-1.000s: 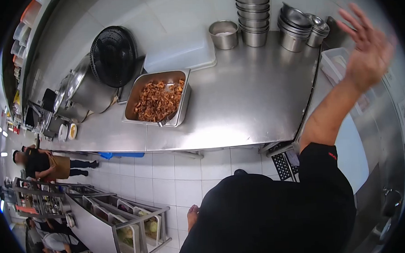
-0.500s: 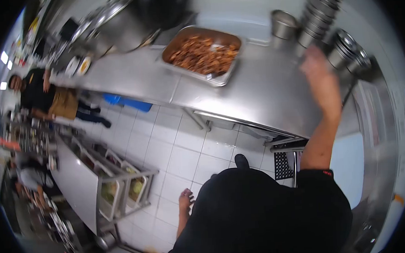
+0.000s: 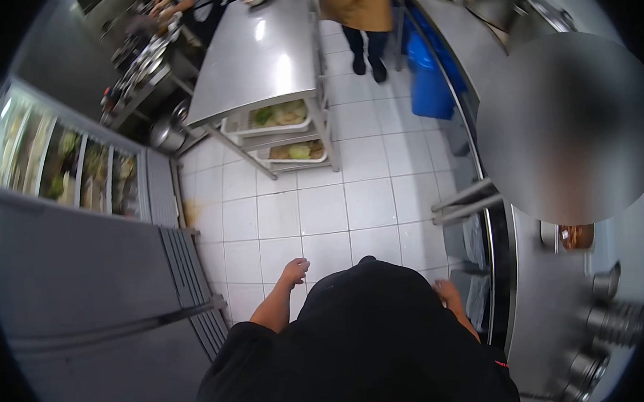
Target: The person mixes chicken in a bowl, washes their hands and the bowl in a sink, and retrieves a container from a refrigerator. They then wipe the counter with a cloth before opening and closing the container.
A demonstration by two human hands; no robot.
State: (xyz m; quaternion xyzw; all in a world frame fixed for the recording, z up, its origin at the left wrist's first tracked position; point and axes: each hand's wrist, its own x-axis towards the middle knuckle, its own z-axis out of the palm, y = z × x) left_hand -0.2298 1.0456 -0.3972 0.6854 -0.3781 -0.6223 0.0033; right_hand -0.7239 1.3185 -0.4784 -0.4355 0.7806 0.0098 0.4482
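Note:
My left hand [image 3: 296, 271] hangs above the white tiled floor [image 3: 322, 208], left of my body. Its fingers are apart and loosely bent, with nothing between them. On the other side, my right hand [image 3: 445, 290] is low beside my body, near the steel counter [image 3: 535, 313]. Its fingers are small and partly turned away, and nothing can be seen in it. A metal pan [image 3: 550, 237] of brown cooked food stands on that counter, mostly hidden behind a large blurred patch. Nearer me are a metal pot [image 3: 606, 282] and a stack of metal containers [image 3: 616, 322].
Ahead stands a steel table [image 3: 263, 51] with trays of greens [image 3: 281, 116] beneath. A person in a brown apron [image 3: 355, 4] is beyond, beside a blue bin [image 3: 426, 83]. A grey refrigerator [image 3: 78, 275] with a glass-fronted section lines the left. Another person's arm [image 3: 177, 8] shows far left.
My view has swung left, away from the counter. My right hand has left the stacked containers and dropped beside my body. My left hand still hangs low.

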